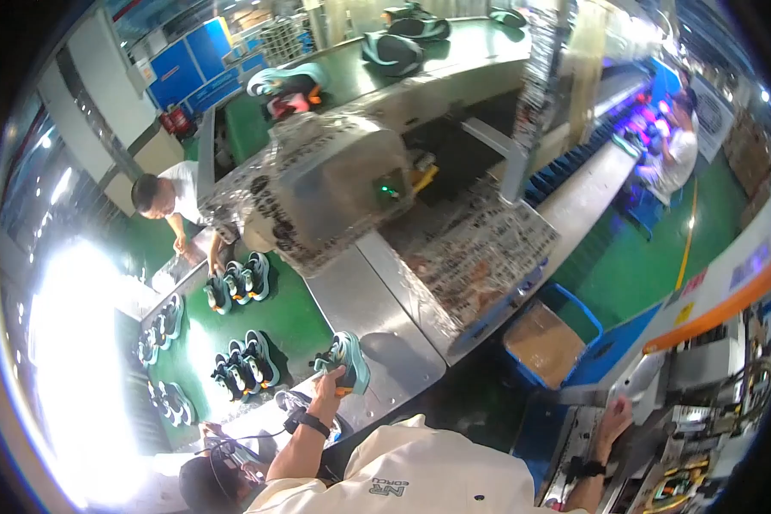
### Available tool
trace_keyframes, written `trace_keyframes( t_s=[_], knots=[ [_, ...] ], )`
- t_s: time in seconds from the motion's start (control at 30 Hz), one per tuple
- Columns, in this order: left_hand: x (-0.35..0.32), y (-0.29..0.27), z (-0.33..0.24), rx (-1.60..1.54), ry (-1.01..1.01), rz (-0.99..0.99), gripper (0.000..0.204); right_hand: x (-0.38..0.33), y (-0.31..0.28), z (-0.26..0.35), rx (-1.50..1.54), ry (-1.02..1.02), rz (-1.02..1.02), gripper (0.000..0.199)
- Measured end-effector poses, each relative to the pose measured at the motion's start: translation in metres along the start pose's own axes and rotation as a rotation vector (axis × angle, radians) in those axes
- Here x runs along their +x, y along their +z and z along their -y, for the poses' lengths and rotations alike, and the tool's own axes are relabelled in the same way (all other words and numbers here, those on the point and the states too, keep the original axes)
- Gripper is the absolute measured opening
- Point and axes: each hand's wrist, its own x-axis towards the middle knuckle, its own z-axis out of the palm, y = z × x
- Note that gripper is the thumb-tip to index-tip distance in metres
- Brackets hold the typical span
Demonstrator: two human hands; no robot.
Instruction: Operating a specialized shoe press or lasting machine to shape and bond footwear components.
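Hard to see: the far left is washed out by bright light, so the shoes there blur. The right hand's [615, 417] fingers are too small to make out. A foil-wrapped machine [334, 184] hides part of the belt behind it.
Left hand: the left hand [332, 381] is wrapped around one teal shoe [345, 358] and holds it up, just above the edge of the flat grey metal table [377, 330].
Right hand: it reaches out to the grey machine [660, 403] on the right and seems to rest on it. Open or closed cannot be told.
Wrists: each wrist wears one dark band.
Shoe count: on the green belt [291, 313] lie about three shoes close by [244, 364], three more farther up [238, 283], and some blurry ones at the left edge.
Other people: one person in a white shirt [176, 197] bends over the belt; another [678, 150] sits far off at the right.
Box: one blue crate [550, 338] with brown cardboard inside sits on the floor.
Shapes and feel: the shoes look chunky with dark and teal parts; the foil is shiny and crinkled.
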Motion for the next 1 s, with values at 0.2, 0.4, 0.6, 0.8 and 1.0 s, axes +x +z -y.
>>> trace_keyframes(
  t_s=[0.2, 0.4, 0.6, 0.8, 1.0],
  knots=[
    [0.076, 0.001, -0.081, -0.118, 0.112, -0.168, 0.040, 0.154, 0.101, 0.365, 0.197, -0.484, 0.248, 0.021],
    [0.202, -0.022, -0.148, -0.080, 0.217, -0.236, 0.031, 0.177, 0.244, 0.670, 0.138, -0.999, 0.586, 0.041],
    [0.324, -0.046, -0.204, 0.503, 0.334, -0.478, 0.050, 0.171, 0.407, 0.809, -0.068, -1.118, 0.685, 0.076],
    [0.418, -0.063, -0.228, 0.809, 0.581, -0.562, 0.063, 0.177, 0.531, 0.869, -0.259, -1.292, 0.655, 0.089],
    [0.432, -0.037, -0.254, 0.831, 0.509, -0.672, 0.066, 0.157, 0.535, 0.883, -0.305, -1.094, 0.765, 0.070]
  ],
)
